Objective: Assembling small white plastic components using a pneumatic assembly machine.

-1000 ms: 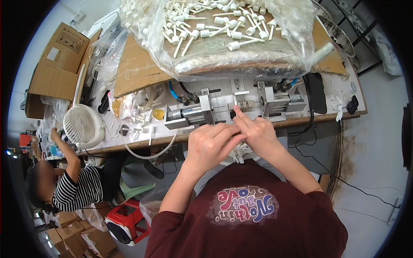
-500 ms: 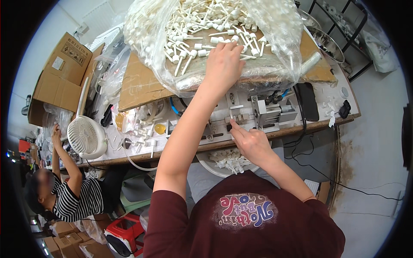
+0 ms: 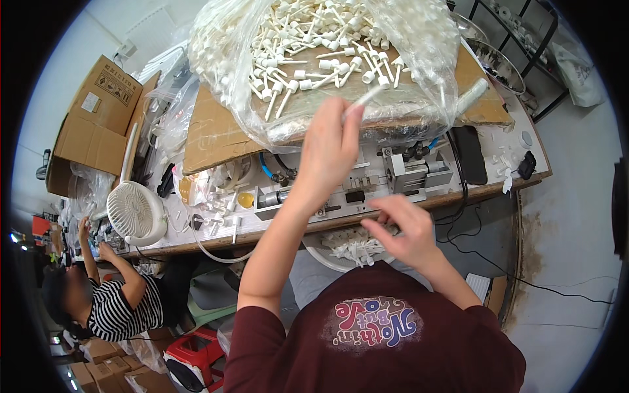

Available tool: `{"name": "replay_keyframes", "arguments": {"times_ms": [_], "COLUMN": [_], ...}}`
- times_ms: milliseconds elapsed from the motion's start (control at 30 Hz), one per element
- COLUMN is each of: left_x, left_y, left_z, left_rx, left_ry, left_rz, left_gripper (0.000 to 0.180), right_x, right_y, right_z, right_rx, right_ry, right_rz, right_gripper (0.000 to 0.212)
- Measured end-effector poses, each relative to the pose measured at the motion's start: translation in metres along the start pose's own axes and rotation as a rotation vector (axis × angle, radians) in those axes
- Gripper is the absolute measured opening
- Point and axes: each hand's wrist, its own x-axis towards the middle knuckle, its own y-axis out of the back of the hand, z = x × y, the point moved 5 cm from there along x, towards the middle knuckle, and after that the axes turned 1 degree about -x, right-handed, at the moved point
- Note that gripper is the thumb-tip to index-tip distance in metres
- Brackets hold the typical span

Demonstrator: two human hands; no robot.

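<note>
My left hand [image 3: 329, 144] is raised over the front edge of the pile. Its thumb and fingers pinch a white plastic cap with a thin stem [image 3: 370, 96]. Loose white stemmed caps [image 3: 288, 85] of the same kind lie heaped in a clear plastic bag behind it. My right hand [image 3: 407, 232] hovers at the table's front edge with thumb and fingers curved apart, nothing visible between them. Just beyond it sits a metal clamping fixture [image 3: 354, 196] with a small black block in its middle. Beneath that hand, a white bowl [image 3: 321, 259] holds several white pieces.
The bag rests on a cardboard sheet [image 3: 209, 141]. Left are a white fan [image 3: 135, 213], loose white parts and a large carton [image 3: 98, 124]. A black phone-like slab [image 3: 470, 155] and cables lie right of the fixture. A co-worker in stripes [image 3: 124, 308] sits far left.
My left hand has come back from the heap toward me, now with a white stemmed cap in its pinch. My right hand has drawn off the fixture, toward me and right.
</note>
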Motion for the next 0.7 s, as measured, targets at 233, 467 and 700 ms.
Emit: {"name": "replay_keyframes", "arguments": {"times_ms": [233,467,700], "left_x": [-0.091,-0.124,-0.128], "left_y": [-0.030,-0.008,0.013], "left_z": [-0.001,-0.023,-0.020], "left_rx": [-0.782,-0.549,-1.018], "left_ry": [0.453,0.470,0.673], "left_rz": [-0.099,-0.025,-0.019], "left_gripper": [0.031,0.022,0.045], "right_x": [0.024,-0.002,-0.018], "right_y": [0.004,-0.008,-0.045], "right_z": [-0.020,0.009,0.034], "right_rx": [-0.131,-0.052,-0.377], "right_ry": [0.242,0.094,0.180], "right_rz": [0.128,0.010,-0.200], "right_gripper": [0.038,0.030,0.021]}}
